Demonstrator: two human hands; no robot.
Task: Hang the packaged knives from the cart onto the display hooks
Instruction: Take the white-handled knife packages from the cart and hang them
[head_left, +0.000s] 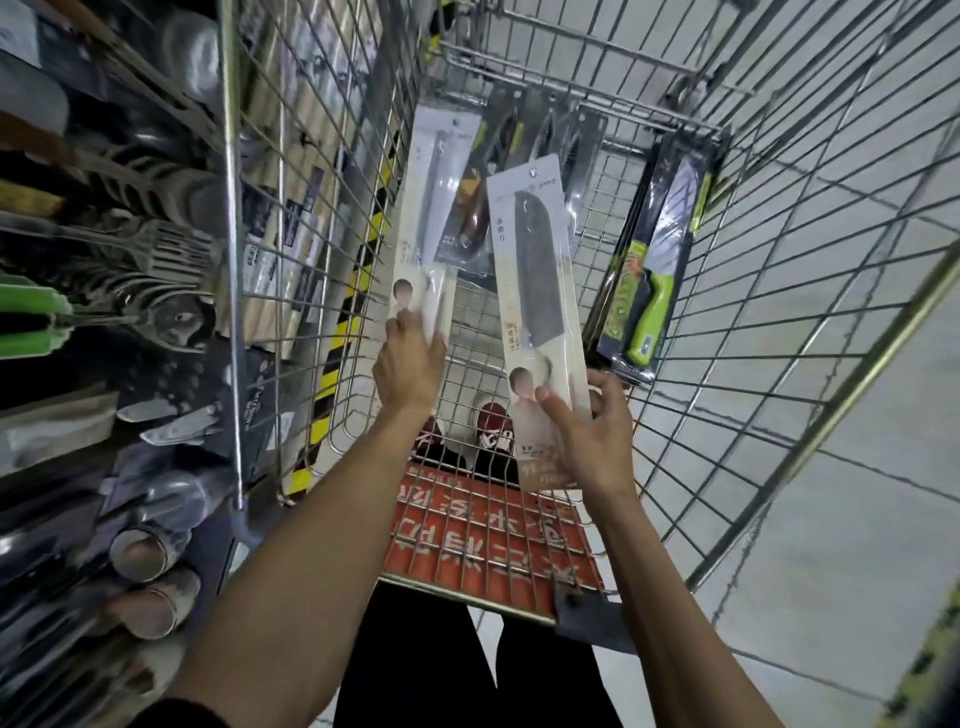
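Packaged knives lie in the wire cart (779, 270): the right hand (592, 436) pinches a dark-bladed knife pack (540, 312) by its lower end, lifted above the basket; the left hand (410, 364) grips a pale knife pack (434, 218) still leaning inside, near a green-handled knife pack (657, 270).

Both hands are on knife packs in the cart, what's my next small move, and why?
Probably lift the slim-bladed pack in the left hand clear of the cart. The right hand holds the dark-bladed pack raised, but the left one's top end overlaps the other packs, so it likely isn't free to hang yet.
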